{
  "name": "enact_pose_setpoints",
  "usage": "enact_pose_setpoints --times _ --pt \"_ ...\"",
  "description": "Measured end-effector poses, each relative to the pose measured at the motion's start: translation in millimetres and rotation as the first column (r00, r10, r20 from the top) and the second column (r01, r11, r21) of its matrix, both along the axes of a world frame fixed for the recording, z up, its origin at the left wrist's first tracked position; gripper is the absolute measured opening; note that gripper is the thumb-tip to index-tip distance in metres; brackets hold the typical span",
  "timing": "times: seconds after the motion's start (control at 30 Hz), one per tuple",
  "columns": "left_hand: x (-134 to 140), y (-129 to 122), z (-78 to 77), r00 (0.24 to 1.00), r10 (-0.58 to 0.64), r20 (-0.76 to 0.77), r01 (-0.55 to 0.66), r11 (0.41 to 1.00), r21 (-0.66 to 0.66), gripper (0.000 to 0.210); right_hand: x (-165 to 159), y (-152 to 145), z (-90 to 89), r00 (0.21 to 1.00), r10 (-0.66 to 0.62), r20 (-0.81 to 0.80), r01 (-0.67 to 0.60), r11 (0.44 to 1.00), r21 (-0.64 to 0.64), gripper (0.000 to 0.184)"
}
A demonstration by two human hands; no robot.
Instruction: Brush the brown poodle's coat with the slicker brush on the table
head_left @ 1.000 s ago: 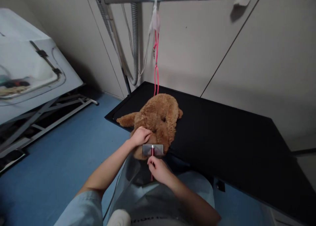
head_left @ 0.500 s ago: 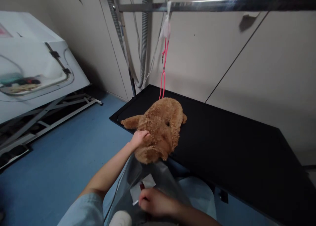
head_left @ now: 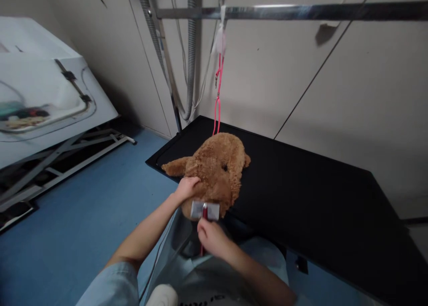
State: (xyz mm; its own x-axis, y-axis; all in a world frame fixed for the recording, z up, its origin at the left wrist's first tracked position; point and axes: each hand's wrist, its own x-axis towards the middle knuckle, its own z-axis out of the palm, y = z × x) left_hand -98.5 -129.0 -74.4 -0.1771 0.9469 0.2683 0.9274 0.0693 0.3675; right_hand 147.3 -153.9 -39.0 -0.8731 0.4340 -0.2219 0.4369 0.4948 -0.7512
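A brown curly-haired dog (head_left: 217,157) is at the left end of a black table (head_left: 301,199), its near end at the edge closest to me. My left hand (head_left: 187,188) is closed on the dog's fur at its left side; the fingertips are sunk in the coat. A slicker brush (head_left: 205,211) with a wide pale head and a red handle is in my right hand (head_left: 212,237), fingers wrapped round the handle. The brush head lies over the fur at the dog's near end; its pin side is hidden.
Above the dog, a pink loop leash (head_left: 219,96) hangs from a metal bar (head_left: 284,12). Grey ribbed hoses (head_left: 191,52) run down the wall. To the left stands a white tub (head_left: 63,114) on a scissor frame over blue floor (head_left: 110,199).
My right hand has raised the slicker brush from low near my lap up to the dog's near end. The left hand keeps its hold on the fur.
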Motion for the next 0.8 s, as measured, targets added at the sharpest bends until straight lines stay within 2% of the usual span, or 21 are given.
enact_pose_setpoints --times 0.1,0.17,0.27,0.33,0.37,0.4,0.47,0.5,0.53,0.57,0.63,0.67,0.73,0.8 --pt "3.0 1.9 4.4 1.000 0.009 -0.020 -0.010 0.999 -0.045 0.022 5.1 -0.2 -4.7 0.987 0.162 -0.014 -0.162 0.969 -0.184 0.016" --pt "4.0 3.5 8.9 0.999 0.018 -0.046 -0.022 0.995 -0.095 0.016 3.9 3.8 -5.4 0.988 0.132 -0.077 -0.148 0.957 -0.248 0.017" --pt "6.3 6.3 19.1 0.991 0.083 -0.109 -0.099 0.984 -0.150 0.015 3.0 10.5 -5.7 0.994 -0.019 -0.109 -0.002 0.982 -0.190 0.016" --pt "11.8 6.9 26.9 0.980 0.117 -0.159 -0.140 0.981 -0.138 0.017 14.6 8.5 -8.7 0.992 0.061 -0.107 -0.089 0.957 -0.277 0.012" --pt "16.5 6.6 30.2 0.975 0.125 -0.183 -0.145 0.984 -0.103 0.018 24.8 6.0 -11.1 0.983 0.132 -0.128 -0.171 0.910 -0.378 0.010" --pt "22.7 5.9 32.5 0.973 0.112 -0.202 -0.125 0.991 -0.052 0.019 36.7 3.7 -13.8 0.973 0.163 -0.163 -0.225 0.832 -0.507 0.012" --pt "38.9 4.6 33.6 0.973 0.011 -0.229 -0.003 0.999 0.039 0.022 59.5 2.7 -19.2 0.950 0.128 -0.285 -0.295 0.669 -0.682 0.038" --pt "47.9 4.3 32.3 0.968 -0.086 -0.235 0.100 0.994 0.048 0.027 67.2 4.3 -22.1 0.941 0.060 -0.332 -0.290 0.646 -0.706 0.053" --pt "56.5 4.5 30.0 0.954 -0.174 -0.243 0.185 0.982 0.026 0.035 70.9 6.7 -25.6 0.932 -0.024 -0.361 -0.250 0.679 -0.690 0.061" --pt "64.2 5.1 27.3 0.944 -0.215 -0.249 0.221 0.975 -0.001 0.046 70.1 9.2 -30.5 0.924 -0.094 -0.371 -0.179 0.751 -0.636 0.063" --pt "74.3 7.3 21.3 0.949 -0.182 -0.257 0.174 0.983 -0.052 0.058 57.0 11.2 -46.3 0.939 -0.133 -0.318 -0.021 0.900 -0.436 0.060" --pt "76.3 8.2 18.7 0.957 -0.138 -0.256 0.125 0.990 -0.064 0.057 46.7 10.0 -57.2 0.965 -0.074 -0.250 -0.013 0.945 -0.328 0.063" --pt "75.6 8.7 14.5 0.968 -0.075 -0.239 0.061 0.996 -0.063 0.045 25.4 3.4 -81.0 0.992 0.115 -0.052 -0.123 0.975 -0.185 0.075" --pt "72.2 6.5 11.7 0.975 -0.057 -0.213 0.051 0.998 -0.034 0.033 9.4 -5.4 -100.6 0.972 0.201 0.122 -0.189 0.976 -0.105 0.074"
